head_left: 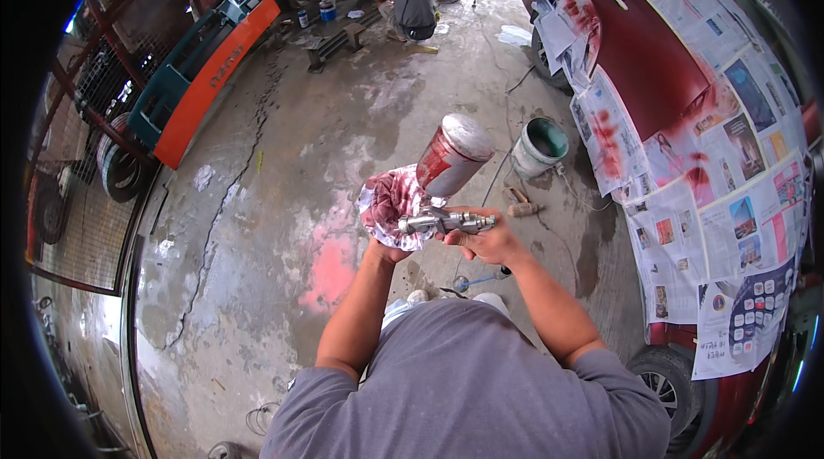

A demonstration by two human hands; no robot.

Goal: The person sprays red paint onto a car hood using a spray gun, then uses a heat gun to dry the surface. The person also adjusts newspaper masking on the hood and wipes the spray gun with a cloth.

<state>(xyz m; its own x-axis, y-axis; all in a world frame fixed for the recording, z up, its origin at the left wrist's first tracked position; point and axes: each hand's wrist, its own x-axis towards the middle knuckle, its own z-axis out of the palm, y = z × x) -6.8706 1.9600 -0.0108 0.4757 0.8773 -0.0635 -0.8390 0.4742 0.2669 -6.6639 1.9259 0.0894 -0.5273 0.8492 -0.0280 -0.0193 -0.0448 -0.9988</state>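
Observation:
My right hand (485, 240) is closed on a metal spray gun (442, 220), held level at the middle of the view, with a red and white paint cup (448, 163) tilted upright above it. My left hand (386, 249) holds a crumpled white cloth stained red (388, 201) against the gun's nozzle end; its fingers are mostly hidden behind the cloth. A blue hose (481, 278) hangs below the gun near my legs.
A car with newspaper masking (687, 244) and a red panel (648, 64) stands right, beside a bucket (536, 158) and cords. An orange and teal bumper (210, 90) leans left. Two co-workers (403, 8) crouch ahead near cans (326, 12) and a low wooden bench (330, 47).

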